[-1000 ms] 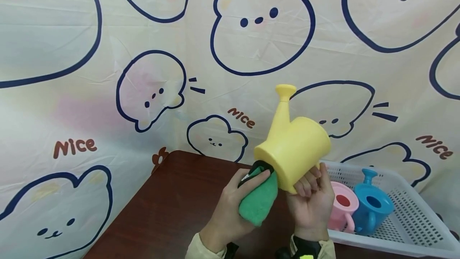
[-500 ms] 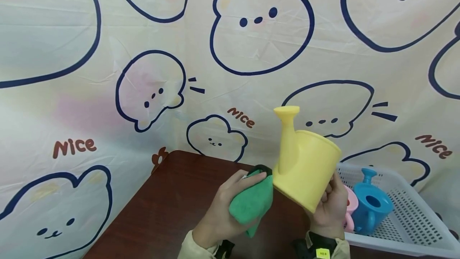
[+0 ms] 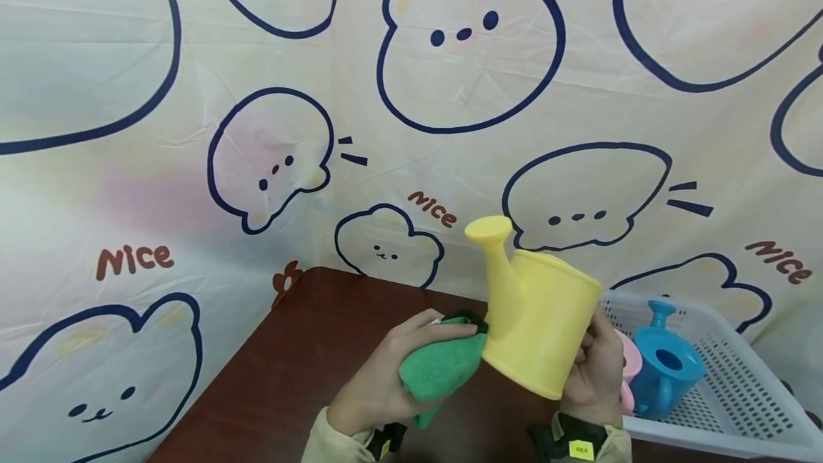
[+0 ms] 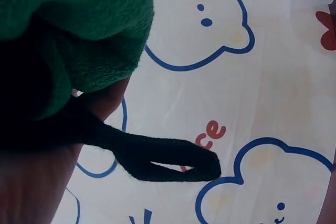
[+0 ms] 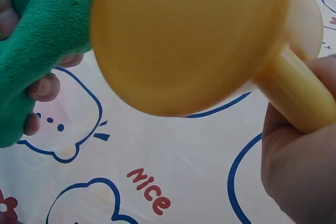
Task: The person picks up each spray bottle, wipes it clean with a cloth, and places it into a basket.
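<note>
My right hand (image 3: pixel 594 370) grips the handle of a yellow toy watering can (image 3: pixel 543 320), raised over the table with its spout up and to the left. In the right wrist view the can's round base (image 5: pixel 191 40) faces the camera and the fingers wrap the handle (image 5: pixel 302 90). My left hand (image 3: pixel 386 370) holds a bunched green cloth (image 3: pixel 444 366) with dark edging, right at the can's lower left side. A dark loop (image 4: pixel 173 156) hangs from the cloth in the left wrist view.
At the right stands a white perforated basket (image 3: pixel 752 406) holding a blue watering can (image 3: pixel 665 370) and a pink one (image 3: pixel 630 363), partly hidden by my right hand. The dark brown table (image 3: pixel 283 377) meets a cartoon-printed curtain (image 3: pixel 398 163) behind.
The yellow watering can has come down and turned, its spout more upright than a second ago. My left hand with the cloth has shifted left and slightly down; the right hand has moved right.
</note>
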Motion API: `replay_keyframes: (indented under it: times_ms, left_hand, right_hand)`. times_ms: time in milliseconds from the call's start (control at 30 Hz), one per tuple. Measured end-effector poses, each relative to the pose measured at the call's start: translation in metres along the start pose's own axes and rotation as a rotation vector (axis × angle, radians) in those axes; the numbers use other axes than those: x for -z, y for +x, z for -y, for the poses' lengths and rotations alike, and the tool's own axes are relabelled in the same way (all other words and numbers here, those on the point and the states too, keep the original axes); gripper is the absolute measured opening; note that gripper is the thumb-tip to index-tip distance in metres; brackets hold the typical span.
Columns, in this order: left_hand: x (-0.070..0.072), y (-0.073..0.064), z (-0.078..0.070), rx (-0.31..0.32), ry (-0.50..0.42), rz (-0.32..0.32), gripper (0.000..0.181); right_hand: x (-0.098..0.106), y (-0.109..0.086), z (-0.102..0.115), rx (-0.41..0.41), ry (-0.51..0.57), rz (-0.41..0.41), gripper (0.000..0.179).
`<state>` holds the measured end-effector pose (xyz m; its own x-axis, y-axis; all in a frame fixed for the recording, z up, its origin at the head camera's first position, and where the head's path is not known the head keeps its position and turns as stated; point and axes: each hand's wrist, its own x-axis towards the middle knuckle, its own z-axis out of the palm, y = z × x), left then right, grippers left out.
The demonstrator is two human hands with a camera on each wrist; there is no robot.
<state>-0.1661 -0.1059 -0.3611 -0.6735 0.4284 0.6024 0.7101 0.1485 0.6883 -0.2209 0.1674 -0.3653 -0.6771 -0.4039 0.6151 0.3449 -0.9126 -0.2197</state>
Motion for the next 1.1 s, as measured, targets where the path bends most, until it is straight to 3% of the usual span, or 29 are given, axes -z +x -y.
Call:
replay_keyframes:
  times_ms: [300,433,600,767,933,1100]
  left_hand:
    - [0.003,-0.002,0.001,0.035,-0.041,0.023,0.079]
    - [0.005,-0.003,0.002,0.035,-0.059,-0.019,0.078]
    - [0.009,-0.006,0.004,-0.014,-0.08,-0.077,0.071]
    - [0.012,-0.008,0.005,-0.046,-0.084,-0.126,0.068]
    - [0.015,-0.008,0.005,-0.056,-0.115,-0.147,0.067]
    - [0.019,-0.009,0.006,-0.003,-0.205,-0.145,0.066]
  right_hand:
    - [0.002,-0.007,0.002,-0.167,0.077,-0.049,0.074]
    - [0.002,-0.002,-0.002,-0.208,0.029,0.003,0.072]
    - [0.0,0.006,-0.013,-0.25,0.0,0.091,0.063]
    - [0.0,0.008,-0.019,-0.322,-0.01,0.12,0.059]
    - [0.0,0.01,-0.023,-0.33,-0.064,0.116,0.054]
    - [-0.002,0.01,-0.028,-0.31,-0.208,0.114,0.05]
